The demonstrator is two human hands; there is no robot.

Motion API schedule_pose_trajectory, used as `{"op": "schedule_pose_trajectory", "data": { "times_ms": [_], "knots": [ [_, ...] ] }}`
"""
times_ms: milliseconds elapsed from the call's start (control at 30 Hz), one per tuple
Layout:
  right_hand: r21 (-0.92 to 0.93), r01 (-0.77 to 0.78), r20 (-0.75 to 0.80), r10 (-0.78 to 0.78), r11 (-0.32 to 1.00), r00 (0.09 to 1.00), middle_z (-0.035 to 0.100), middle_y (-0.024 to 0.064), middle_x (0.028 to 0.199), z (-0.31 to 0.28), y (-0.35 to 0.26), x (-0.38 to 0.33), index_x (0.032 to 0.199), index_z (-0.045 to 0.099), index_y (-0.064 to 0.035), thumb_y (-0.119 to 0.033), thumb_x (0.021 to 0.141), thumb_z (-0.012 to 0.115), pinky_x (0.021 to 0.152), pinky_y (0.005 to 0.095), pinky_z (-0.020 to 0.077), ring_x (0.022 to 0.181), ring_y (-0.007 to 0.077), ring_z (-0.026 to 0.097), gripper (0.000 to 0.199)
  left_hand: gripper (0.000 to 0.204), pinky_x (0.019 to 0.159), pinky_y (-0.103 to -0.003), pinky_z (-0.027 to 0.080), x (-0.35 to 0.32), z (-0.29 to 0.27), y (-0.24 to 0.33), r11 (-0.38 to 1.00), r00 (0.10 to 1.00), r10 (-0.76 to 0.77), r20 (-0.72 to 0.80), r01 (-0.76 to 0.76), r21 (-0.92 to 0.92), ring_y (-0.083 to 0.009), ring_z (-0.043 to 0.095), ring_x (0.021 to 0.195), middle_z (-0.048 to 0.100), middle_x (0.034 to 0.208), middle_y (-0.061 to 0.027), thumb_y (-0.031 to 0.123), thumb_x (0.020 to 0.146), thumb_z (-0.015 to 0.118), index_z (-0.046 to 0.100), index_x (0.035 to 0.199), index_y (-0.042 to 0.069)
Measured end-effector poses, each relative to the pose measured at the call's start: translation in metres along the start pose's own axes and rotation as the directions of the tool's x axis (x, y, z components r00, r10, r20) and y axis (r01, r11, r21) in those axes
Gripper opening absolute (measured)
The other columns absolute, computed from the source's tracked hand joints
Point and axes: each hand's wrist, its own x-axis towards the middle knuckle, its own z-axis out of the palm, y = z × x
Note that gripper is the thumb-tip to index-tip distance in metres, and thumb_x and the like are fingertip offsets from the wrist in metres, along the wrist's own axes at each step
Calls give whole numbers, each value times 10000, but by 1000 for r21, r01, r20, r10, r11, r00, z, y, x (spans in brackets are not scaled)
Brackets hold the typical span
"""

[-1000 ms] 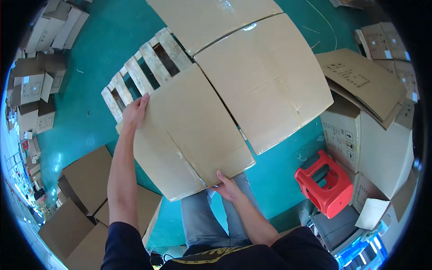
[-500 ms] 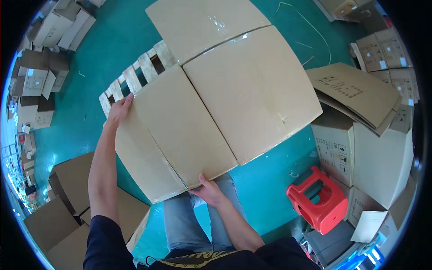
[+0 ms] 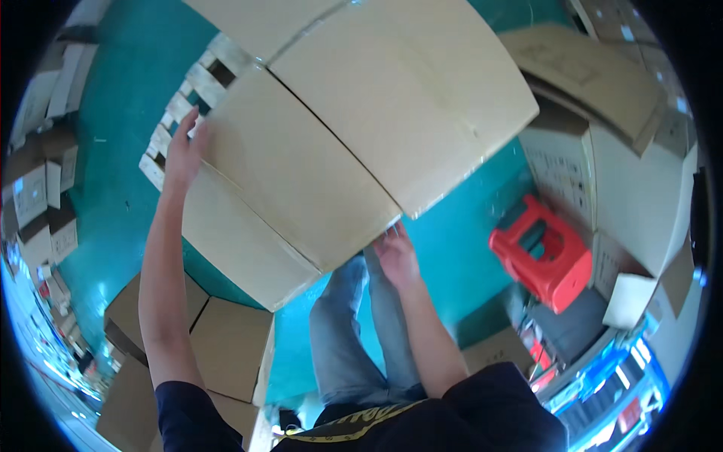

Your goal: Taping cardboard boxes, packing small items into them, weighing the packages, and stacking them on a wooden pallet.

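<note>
Large plain brown cartons stand close together in front of me. The middle carton has a dark gap between it and a bigger carton on its right. On its left is another cardboard panel; I cannot tell whether this is its side or a separate carton. My left hand is at the middle carton's far left edge, fingers and thumb apart. At that carton's near right corner is my right hand, fingers stretched out against the lower edge, the tips partly hidden.
A wooden pallet shows beyond the cartons at the left. To the right are a red plastic stool and a white carton with flattened cardboard on top. An open carton stands at the lower left.
My right hand has moved right along the cartons' near edge, its grip loosened. My left hand has moved up and its fingers have spread. The view has shifted.
</note>
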Motion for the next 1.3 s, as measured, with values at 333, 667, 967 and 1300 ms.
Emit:
{"op": "schedule_pose_trajectory", "data": {
  "times_ms": [333, 667, 967, 1300],
  "knots": [
    [559, -38, -293, 240, 828, 925, 473, 95, 1422, 37, 57, 74, 1419, 434, -151, -537, 986, 282, 1060, 477, 383, 1301, 317, 437, 599, 763, 1063, -361, 364, 43, 36, 60, 972, 975, -221, -2, 221, 79, -334, 506, 1258, 579, 1318, -171, 666, 920, 385, 535, 1346, 52],
    [665, -23, -302, 297, 747, 906, 535, 124, 1353, 29, 86, 45, 1368, 494, -111, -546, 974, 294, 973, 529, 471, 1199, 344, 540, 621, 788, 1071, -346, 353, 36, 44, 33, 977, 977, -212, -26, 213, 24, -302, 508, 1266, 559, 1356, -148, 684, 899, 433, 528, 1363, 54],
    [505, 80, -49, -64, 859, 997, 516, 113, 1379, -23, 81, 60, 1384, 469, -106, -546, 973, 316, 991, 512, 464, 1215, 334, 530, 622, 811, 1080, -369, 345, 26, 53, 50, 952, 959, -283, -18, 283, 116, -316, 491, 1285, 546, 1370, -153, 721, 877, 429, 529, 1369, 84],
    [521, 72, -286, 94, 851, 954, 462, 96, 1430, 1, 54, 58, 1434, 408, -134, -429, 1008, 219, 1063, 474, 396, 1288, 313, 461, 551, 693, 1021, -442, 400, 25, 65, 34, 965, 992, -125, -4, 122, 234, -390, 510, 1231, 569, 1302, -206, 614, 971, 300, 475, 1387, 89]
  ]
}}
